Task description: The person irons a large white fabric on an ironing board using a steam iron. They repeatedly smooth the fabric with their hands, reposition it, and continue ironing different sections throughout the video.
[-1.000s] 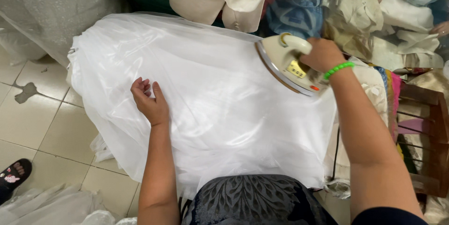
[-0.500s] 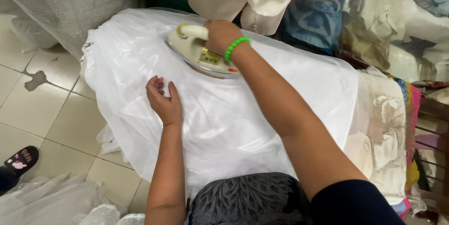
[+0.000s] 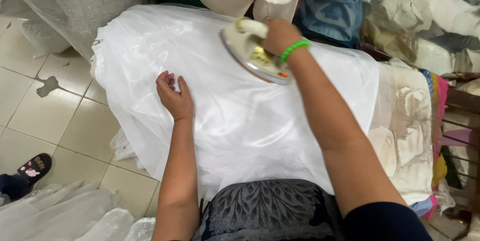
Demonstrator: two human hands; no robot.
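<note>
On the ironing board in front of us lies a big white cloth (image 3: 235,121), thin and shiny, and it covers nearly the whole top and hangs down over the near side toward the tiled floor (image 3: 45,121). Our right hand (image 3: 279,36) is closed tight around the handle of a pale iron (image 3: 252,53), and a green band (image 3: 295,50) sits on that wrist. The iron rests on the far part of the cloth, a little to the right of the middle. Its long way runs on a slant, from the far left down to the near right, and it tips up a bit on one edge so we see its side. We cannot tell for sure which end is the pointy nose, since the hand hides part of it. Our left hand (image 3: 172,98) lies flat and open on the cloth, fingers spread a little, pressing it down. It is nearer to us and to the left of the iron, well apart from it, with smooth cloth between the two. So the right hand is the one on the iron, and the left hand only touches the cloth. Behind the board we see a pile of clothes (image 3: 390,16) in cream, blue and white. At the lower left a foot in a dark sandal (image 3: 32,167) stands on the floor.
</note>
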